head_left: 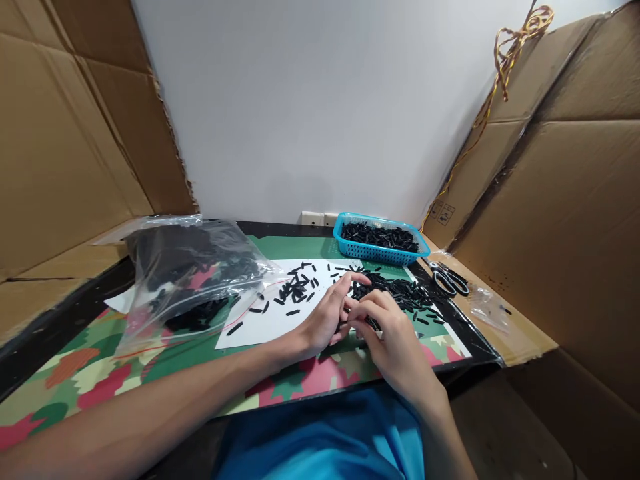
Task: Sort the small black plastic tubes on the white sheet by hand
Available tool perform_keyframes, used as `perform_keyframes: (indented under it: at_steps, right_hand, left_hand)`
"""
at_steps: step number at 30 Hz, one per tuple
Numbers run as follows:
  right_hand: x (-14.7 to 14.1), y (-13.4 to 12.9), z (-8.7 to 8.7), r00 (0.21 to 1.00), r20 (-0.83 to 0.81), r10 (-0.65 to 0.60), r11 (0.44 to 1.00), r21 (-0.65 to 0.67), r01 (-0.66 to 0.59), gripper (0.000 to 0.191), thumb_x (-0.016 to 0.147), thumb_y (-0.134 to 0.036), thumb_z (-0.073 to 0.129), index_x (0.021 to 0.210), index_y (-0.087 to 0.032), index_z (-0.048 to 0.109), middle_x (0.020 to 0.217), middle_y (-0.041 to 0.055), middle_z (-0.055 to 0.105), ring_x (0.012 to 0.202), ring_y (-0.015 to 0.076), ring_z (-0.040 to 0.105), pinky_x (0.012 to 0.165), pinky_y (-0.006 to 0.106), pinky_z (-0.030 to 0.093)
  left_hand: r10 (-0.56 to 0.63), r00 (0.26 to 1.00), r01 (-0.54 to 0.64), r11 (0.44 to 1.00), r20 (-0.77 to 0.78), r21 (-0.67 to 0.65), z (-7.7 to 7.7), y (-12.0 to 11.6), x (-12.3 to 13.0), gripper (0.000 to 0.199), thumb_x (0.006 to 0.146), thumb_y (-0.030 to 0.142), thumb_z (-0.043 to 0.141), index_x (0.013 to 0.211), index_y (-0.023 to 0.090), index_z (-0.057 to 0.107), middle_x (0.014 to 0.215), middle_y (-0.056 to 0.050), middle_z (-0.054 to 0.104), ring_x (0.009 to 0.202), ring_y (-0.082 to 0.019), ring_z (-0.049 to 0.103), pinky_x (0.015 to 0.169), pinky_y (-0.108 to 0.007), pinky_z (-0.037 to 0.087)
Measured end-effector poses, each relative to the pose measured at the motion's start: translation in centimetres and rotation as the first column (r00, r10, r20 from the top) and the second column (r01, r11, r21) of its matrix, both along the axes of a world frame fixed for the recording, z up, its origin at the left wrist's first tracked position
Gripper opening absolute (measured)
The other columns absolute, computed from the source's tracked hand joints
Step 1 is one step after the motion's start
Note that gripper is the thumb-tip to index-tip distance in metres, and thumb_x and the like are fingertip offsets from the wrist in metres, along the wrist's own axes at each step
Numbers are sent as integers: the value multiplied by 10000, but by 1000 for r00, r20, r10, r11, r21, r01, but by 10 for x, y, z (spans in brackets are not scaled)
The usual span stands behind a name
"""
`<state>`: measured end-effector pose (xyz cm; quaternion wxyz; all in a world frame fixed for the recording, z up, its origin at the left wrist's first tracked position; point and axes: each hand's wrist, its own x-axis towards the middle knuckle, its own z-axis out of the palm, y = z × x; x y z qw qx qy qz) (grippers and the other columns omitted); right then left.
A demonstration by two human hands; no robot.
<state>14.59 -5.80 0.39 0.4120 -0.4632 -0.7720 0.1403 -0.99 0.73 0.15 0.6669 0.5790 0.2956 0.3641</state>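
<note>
My left hand (330, 315) is cupped over the front of the table, its fingers curled and a few small black strips (343, 326) showing dark at its palm. Thumb and fingers of my right hand (387, 328) pinch together against the left hand's fingers; what they hold is hidden. Just beyond both hands lies a dense heap of black strips (400, 293). To the left, a smaller, looser pile of the same strips (296, 288) rests on white paper (265, 327).
A blue basket (383, 253) full of black strips stands behind the heap. Scissors (450, 280) and a small clear bag (487, 308) lie right. On the left is a large clear zip bag (195, 280) with black contents. Cardboard walls (565, 220) flank the table.
</note>
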Motion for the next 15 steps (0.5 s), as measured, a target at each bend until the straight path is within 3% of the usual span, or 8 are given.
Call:
perform_keyframes:
  at_steps: [3, 5, 8, 15]
  right_hand:
    - [10, 1, 0, 995, -75, -72, 994, 75, 77, 172, 1079, -154, 558, 983, -242, 671, 1031, 42, 663, 1017, 234, 597, 882, 366, 482]
    - [17, 2, -1, 984, -121, -128, 985, 99, 140, 155, 1079, -169, 556, 1001, -240, 669, 1037, 47, 656, 1005, 232, 603, 873, 364, 482]
    - [24, 4, -2, 971, -164, -172, 982, 56, 183, 152, 1075, -188, 558, 985, -238, 670, 1048, 50, 652, 990, 226, 614, 864, 354, 478]
    - [19, 4, 0, 928, -355, -109, 990, -122, 70, 182, 1081, -265, 571, 925, -221, 652, 934, 12, 653, 853, 174, 596, 741, 293, 433]
  left_hand:
    - [55, 998, -54, 997, -10, 61, 0, 1, 1, 474, 1014, 649, 518, 976, 183, 599, 521, 68, 509, 343, -61, 353, 327, -146, 186]
    - [63, 998, -60, 992, -18, 115, -1, 1, 1, 445, 1019, 605, 539, 874, 185, 571, 479, 75, 486, 334, -54, 328, 340, -152, 179]
    - [23, 999, -18, 987, -26, 162, -5, 2, 0, 422, 1028, 568, 565, 841, 190, 555, 462, 83, 463, 359, -52, 329, 371, -155, 193]
    - [-10, 999, 16, 986, -33, 167, -9, 6, 0, 445, 1037, 573, 582, 809, 199, 504, 556, 98, 421, 409, -35, 327, 392, -151, 213]
